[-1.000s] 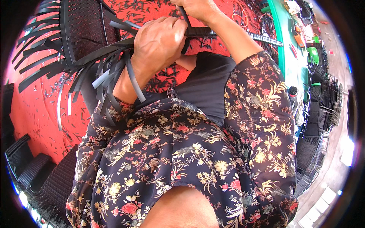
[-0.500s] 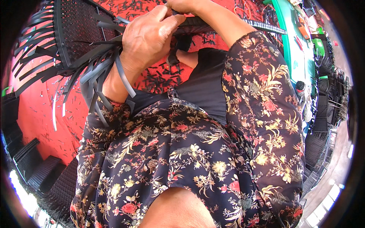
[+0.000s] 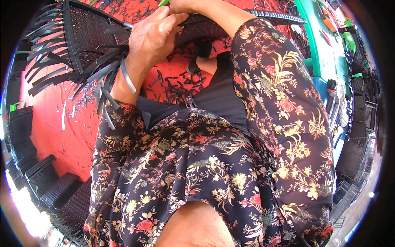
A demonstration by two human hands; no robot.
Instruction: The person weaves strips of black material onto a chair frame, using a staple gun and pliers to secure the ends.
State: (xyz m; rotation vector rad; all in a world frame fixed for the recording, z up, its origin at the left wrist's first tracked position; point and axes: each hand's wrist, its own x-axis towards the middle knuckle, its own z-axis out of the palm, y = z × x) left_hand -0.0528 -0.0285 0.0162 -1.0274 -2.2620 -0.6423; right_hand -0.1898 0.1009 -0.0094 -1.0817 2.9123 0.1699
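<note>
My left hand point(image 3: 154, 35) is closed around a bundle of loose black plastic strips point(image 3: 103, 76) at the edge of a black woven panel point(image 3: 88, 35). The strips fan out below my wrist and over my forearm. My right hand point(image 3: 183, 5) is mostly cut off by the top edge of the picture. It sits against the panel's dark rim point(image 3: 267, 16), and a small green thing point(image 3: 163, 3) shows beside its fingers. My lap, in a dark flowered dress point(image 3: 197, 164), fills the lower half of the picture.
A red floor mat point(image 3: 61, 123) is strewn with short black strip cuttings. Stacked black woven pieces point(image 3: 53, 185) stand at the lower left. A green surface point(image 3: 325, 53) holding small items runs along the right, with dark woven furniture point(image 3: 354, 156) beyond it.
Both hands and the woven panel have shifted up toward the top of the picture. My left hand has kept its hold on the strips, and more of the red mat shows.
</note>
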